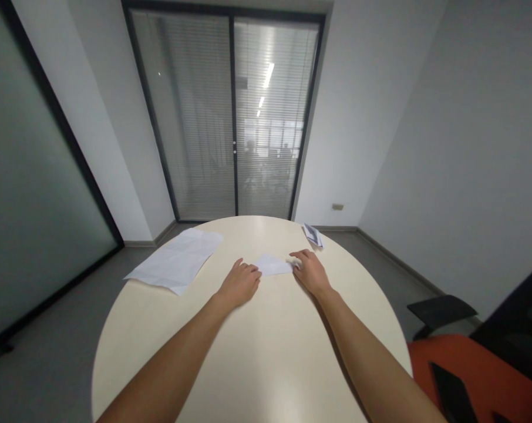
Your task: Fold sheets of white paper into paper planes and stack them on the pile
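On the table, the paper lies between the left hand and the right hand, fingers bent at its side corners, whether pinching cannot be told; likely light and easily creased, it is best held there.

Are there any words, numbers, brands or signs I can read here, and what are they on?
None can be read.
Large white creased paper sheet: no writing shows.
Small flat white paper in the middle: none shows.
Small grey-and-white folded paper, farther back: too small to tell.
Dim grey rectangle near the top: too blurred.
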The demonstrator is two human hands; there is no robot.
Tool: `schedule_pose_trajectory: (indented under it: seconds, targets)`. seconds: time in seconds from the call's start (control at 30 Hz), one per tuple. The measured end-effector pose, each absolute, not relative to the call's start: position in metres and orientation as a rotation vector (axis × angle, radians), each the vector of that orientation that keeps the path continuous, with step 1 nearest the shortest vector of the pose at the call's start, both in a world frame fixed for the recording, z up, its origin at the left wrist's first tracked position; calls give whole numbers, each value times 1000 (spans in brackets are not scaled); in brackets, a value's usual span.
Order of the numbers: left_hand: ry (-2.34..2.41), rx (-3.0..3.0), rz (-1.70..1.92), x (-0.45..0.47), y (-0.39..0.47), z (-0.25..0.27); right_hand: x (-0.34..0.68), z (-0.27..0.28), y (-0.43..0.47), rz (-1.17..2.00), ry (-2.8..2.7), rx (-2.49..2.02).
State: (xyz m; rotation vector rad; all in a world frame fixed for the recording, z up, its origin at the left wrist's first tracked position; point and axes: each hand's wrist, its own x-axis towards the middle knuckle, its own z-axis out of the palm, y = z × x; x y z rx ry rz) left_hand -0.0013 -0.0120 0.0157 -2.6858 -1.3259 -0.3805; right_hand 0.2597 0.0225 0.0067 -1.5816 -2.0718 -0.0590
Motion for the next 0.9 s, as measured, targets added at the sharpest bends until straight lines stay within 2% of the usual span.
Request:
schedule_pose_trajectory:
  seconds: [0.1, 0.27, 0.5, 0.9]
  targets:
    - [-1286, -2678, -393, 0, -13, 15, 248, 8, 17, -40, -2265, -1353]
    - [-1249, -2651, -423, 0, -13, 15, 227, 4, 6, 210, -2536, -974]
    - [-1294, -2681, -493, -2, -11, 15, 236, -1, 9, 344, -2529, -1246]
    - [-1452, -2649, -513, -4, 0, 7, 248, -8, 16, 285, -2435, -1428]
